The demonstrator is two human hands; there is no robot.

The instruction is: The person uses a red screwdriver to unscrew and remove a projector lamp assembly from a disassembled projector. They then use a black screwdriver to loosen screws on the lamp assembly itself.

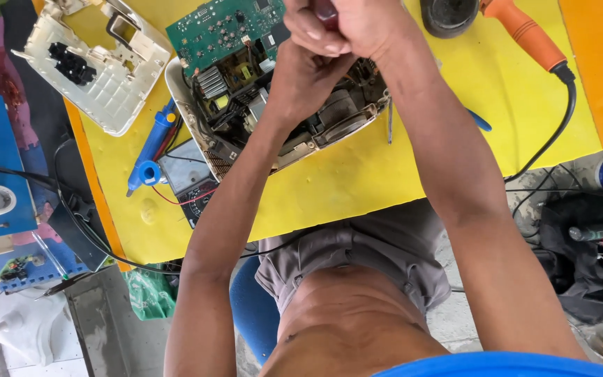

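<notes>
Your two hands meet over the opened appliance (280,98) on the yellow mat (357,181): the right hand (347,24) curls closed, fingers folded, and what it grips cannot be made out; the left hand (305,77) is bunched just beneath it, touching it, its hold hidden. The appliance lies directly below both hands, its green circuit board (221,28) tilted up at the left. Left of the appliance rest a blue desoldering pump (151,146) and the white cover (92,63); an orange-handled tool (525,31) lies right.
</notes>
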